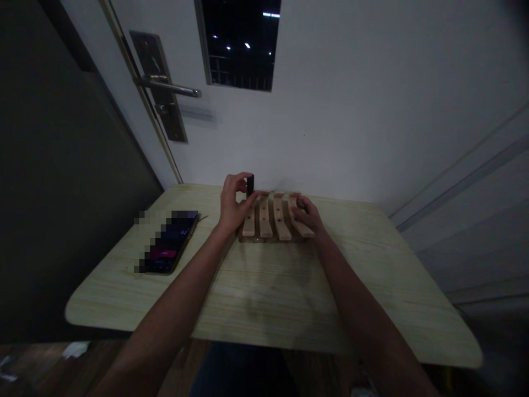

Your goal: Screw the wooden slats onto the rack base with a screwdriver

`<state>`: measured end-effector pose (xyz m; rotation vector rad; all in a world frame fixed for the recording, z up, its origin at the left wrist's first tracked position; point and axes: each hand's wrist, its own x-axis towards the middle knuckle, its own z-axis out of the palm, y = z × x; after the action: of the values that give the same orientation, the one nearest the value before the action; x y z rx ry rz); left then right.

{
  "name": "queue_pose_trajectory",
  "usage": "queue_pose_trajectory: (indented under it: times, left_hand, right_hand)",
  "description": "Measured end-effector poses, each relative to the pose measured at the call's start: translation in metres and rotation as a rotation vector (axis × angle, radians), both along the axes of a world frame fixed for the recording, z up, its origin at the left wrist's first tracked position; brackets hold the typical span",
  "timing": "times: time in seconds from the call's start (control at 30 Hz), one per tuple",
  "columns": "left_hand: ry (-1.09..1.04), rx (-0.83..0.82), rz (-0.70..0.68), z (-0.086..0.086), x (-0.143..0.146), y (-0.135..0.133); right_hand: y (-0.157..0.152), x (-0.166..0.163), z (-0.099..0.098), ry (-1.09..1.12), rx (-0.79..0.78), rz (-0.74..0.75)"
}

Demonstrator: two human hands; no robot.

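Note:
A small wooden rack [270,219] stands near the back of the table, with several pale curved slats that have dark holes in them. At its left end my left hand [235,201] is closed, thumb and fingers around a short dark upright stick [250,185]. The stick's lower part is hidden behind the hand and the rack. My right hand [308,214] grips the rack's right end, its fingers bent around the rightmost slat [298,216]. Dim light hides finer details of the rack.
A phone [171,242] with a lit screen lies on the left of the pale wooden table [264,298]. Behind the table rises a white door [330,110] with a metal handle [169,87] and a dark window [242,44].

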<state>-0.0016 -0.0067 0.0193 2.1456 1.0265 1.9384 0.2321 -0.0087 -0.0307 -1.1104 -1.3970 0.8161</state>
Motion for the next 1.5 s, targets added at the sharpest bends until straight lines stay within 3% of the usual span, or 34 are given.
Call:
queue_pose_trajectory:
  times: [0.37, 0.6, 0.87, 1.13, 1.37, 1.5]
  left_hand:
    - [0.065, -0.044, -0.110, -0.002, -0.001, -0.006]
    - [0.015, 0.013, 0.014, 0.000, 0.000, -0.002]
    - [0.050, -0.027, -0.098, -0.002, 0.001, -0.007]
    - [0.067, 0.031, 0.052, 0.000, 0.000, -0.003]
    - [0.035, -0.044, -0.101, -0.004, 0.001, -0.006]
    - [0.095, -0.003, -0.061, 0.001, 0.001, -0.008]
  right_hand:
    - [0.000, -0.003, -0.002, 0.022, 0.016, -0.015]
    - [0.000, 0.001, 0.000, 0.016, 0.018, 0.024]
    - [0.002, 0.001, -0.003, 0.022, -0.010, -0.005]
    - [0.005, 0.003, -0.006, 0.008, -0.003, -0.001]
    - [0.006, 0.002, -0.006, 0.012, 0.031, -0.008]
    - [0.006, 0.002, -0.006, 0.008, 0.028, -0.010]
